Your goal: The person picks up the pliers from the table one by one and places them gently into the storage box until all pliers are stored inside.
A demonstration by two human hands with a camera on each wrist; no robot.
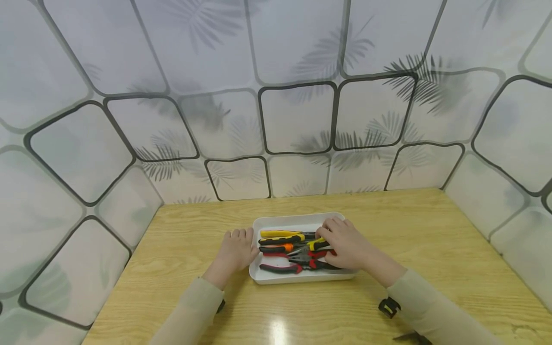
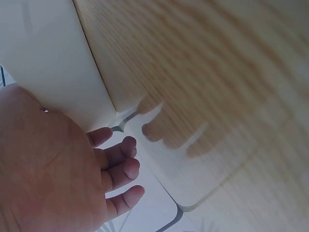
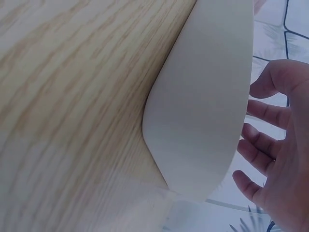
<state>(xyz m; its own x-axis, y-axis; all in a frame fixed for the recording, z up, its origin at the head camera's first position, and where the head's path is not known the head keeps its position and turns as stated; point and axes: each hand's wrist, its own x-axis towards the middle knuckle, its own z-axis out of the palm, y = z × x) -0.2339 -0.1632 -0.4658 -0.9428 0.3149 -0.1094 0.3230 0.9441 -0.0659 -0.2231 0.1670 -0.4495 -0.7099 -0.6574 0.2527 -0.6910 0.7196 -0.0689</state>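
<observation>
A white rectangular tray (image 1: 302, 279) rests on the table with several pliers inside, lying roughly side by side. Among them are pliers with plain yellow handles (image 1: 276, 234), yellow-and-black pliers (image 1: 280, 240), orange-and-black pliers (image 1: 282, 248) and red-and-black pliers (image 1: 280, 269). My left hand (image 1: 236, 249) stands at the tray's left end, its thumb side by the wall and its fingers relaxed. Over the right end is my right hand (image 1: 345, 242), fingers loosely bent and spread above the handles. In the right wrist view its fingertips are partly hidden behind the tray wall; no tool shows between them.
The wooden table (image 1: 198, 306) meets patterned panels (image 1: 297, 120) at the back and both sides. A dark object (image 1: 413, 338), partly cut off, lies at the front edge by the right sleeve. Dark wrist gear (image 1: 389, 306) sits under the right sleeve.
</observation>
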